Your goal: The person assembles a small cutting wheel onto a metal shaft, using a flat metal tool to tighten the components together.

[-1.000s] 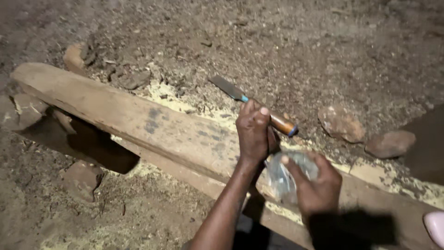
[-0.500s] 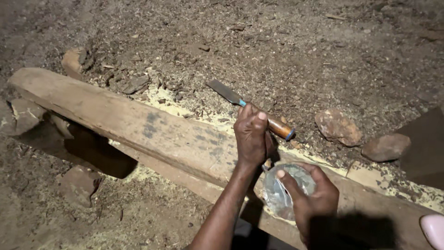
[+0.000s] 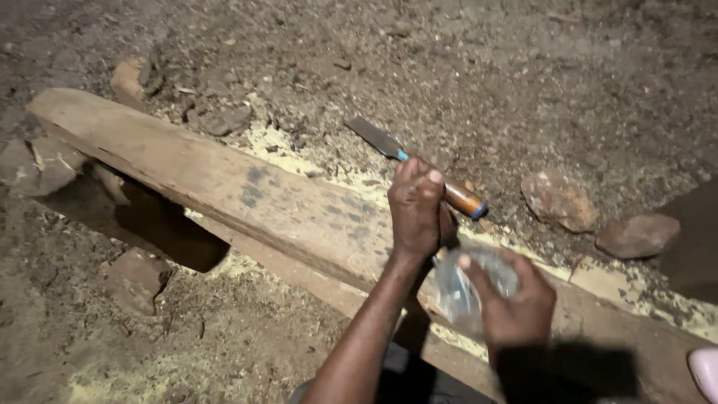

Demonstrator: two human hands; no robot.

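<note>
Two hands — left (image 3: 417, 209) on half-hidden chisel (image 3: 419, 168), right (image 3: 516, 303) round blurry clear object (image 3: 467, 288).

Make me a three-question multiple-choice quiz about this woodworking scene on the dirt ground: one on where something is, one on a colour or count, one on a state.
1. Where does the long weathered wooden beam lie?
A. On a workbench
B. On dirt ground strewn with pale sawdust
C. Against a wall

2. What colour is the band between the flat metal blade and the brown wooden handle of the chisel?
A. Blue
B. Red
C. Yellow

3. What is the right hand doing?
A. Hanging empty
B. Gripping a hammer
C. Holding a crumpled clear plastic bag

Answers:
1 B, since soil and sawdust surround the beam.
2 A, since a blue ring shows just above the left hand, which holds the chisel.
3 C, since the fingers wrap the see-through plastic.
</note>
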